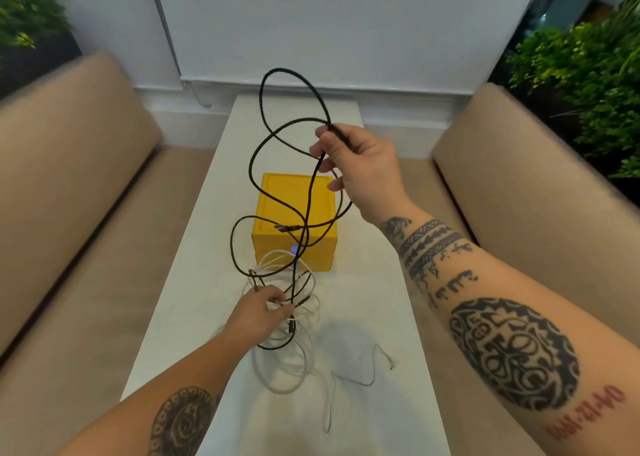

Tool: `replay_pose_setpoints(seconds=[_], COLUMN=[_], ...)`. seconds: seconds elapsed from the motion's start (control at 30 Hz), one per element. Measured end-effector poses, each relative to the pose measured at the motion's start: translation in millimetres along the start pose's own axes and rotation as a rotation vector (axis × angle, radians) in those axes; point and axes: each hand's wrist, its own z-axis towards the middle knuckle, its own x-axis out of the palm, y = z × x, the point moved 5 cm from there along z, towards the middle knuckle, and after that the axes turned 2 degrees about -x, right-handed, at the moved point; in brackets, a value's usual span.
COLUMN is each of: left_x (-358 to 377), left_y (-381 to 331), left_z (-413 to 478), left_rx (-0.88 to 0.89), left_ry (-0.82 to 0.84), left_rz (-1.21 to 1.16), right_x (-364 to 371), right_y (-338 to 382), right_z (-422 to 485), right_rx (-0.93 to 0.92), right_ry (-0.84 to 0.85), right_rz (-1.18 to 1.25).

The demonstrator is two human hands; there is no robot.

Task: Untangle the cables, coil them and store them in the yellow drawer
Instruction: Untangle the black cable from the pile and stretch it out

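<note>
Black cable hangs upright | fingers of right hand pinch top | left hand grips tangle

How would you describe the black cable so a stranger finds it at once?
Start at the white table between two beige sofas. Above its yellow drawer box, the right hand holds up the black cable in wide loops. The other cables are white and lie low.

Red tattoo on right forearm, reads 04-12, remaining digits unclear
</note>
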Motion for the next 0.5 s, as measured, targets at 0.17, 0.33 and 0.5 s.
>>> replay_pose_setpoints(seconds=[0.17, 0.33, 0.5], left_x=[0.8, -6.1, -59.2], left_y=[6.2, 6.5, -8.3], left_z=[-12.3, -23.8, -20.0], left_rx=[0.113, 0.079, -0.156], left_ry=[0.100, 0.075, 0.290], left_rz=[0.046, -0.025, -0.430], right_x=[-15.7, -13.7, -14.9], right_y=[18.2, 26.4, 1.1], right_z=[25.6, 32.9, 19.3], right_rx=[-0.007, -0.011, 0.043], right_ry=[-0.225, -0.166, -0.155], right_rz=[0.114, 0.049, 0.000])
